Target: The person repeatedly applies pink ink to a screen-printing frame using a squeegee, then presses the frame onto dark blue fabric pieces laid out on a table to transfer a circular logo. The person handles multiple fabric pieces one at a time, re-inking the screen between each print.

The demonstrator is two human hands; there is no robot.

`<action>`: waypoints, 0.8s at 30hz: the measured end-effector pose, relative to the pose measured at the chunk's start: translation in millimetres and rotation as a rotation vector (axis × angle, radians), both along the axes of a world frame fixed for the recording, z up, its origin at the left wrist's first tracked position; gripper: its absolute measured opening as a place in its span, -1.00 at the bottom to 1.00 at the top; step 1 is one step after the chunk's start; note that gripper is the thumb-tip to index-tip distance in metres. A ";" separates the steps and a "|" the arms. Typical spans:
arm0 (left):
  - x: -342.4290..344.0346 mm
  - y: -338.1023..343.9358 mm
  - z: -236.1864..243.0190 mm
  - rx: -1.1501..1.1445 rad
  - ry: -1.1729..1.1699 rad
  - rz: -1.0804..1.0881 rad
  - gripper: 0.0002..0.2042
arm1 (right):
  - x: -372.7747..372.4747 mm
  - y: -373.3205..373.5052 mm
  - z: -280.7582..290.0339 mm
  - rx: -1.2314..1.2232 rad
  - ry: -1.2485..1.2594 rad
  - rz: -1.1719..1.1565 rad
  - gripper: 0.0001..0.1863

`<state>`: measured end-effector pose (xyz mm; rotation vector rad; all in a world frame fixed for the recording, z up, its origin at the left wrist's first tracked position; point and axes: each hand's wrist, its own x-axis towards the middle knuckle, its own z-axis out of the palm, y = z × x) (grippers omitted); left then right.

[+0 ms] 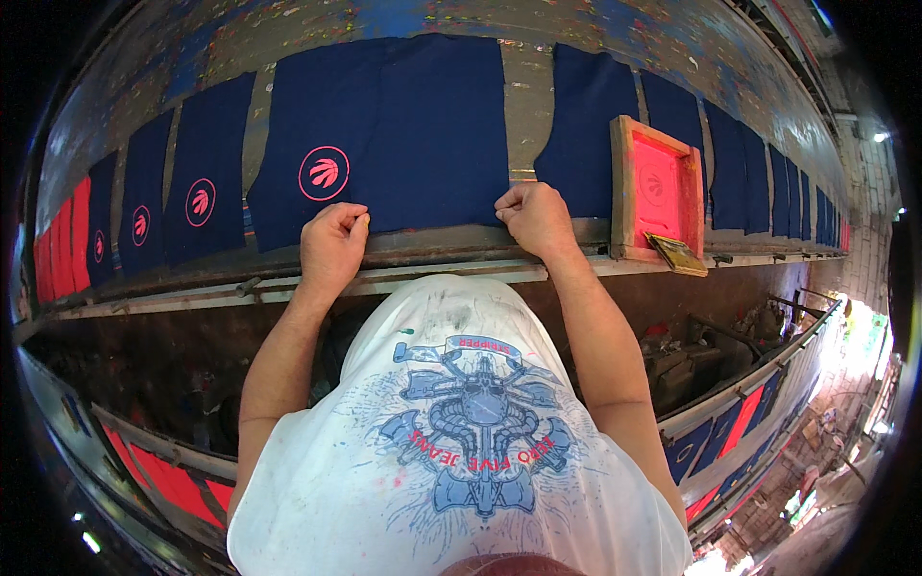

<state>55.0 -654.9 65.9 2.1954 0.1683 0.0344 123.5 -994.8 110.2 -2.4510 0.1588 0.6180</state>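
A navy fabric panel (432,125) lies flat on the long table in front of me, with a pink ring-and-claw print near its lower left. My left hand (333,248) is closed in a pinch at the panel's near edge, right of the print. A small yellowish spot shows at its thumb tip. My right hand (540,219) pinches the same panel at its near right corner. The bits of cloth between the fingertips are mostly hidden. To the right, a wooden-framed printing screen (624,192) with pink mesh rests on another navy panel, and a squeegee (675,254) leans on its near edge.
Printed navy panels (216,144) and red-pink pieces (67,235) continue leftward; unprinted navy panels (735,173) run off to the right. A metal rail (432,272) with small pegs borders the table's near side. Behind me stand more tables with red and navy pieces (173,480).
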 end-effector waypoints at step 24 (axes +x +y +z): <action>81.9 -145.7 -14.2 0.720 -0.211 -0.601 -0.16 | -72.7 -170.4 67.8 0.047 -1.015 -0.258 -0.82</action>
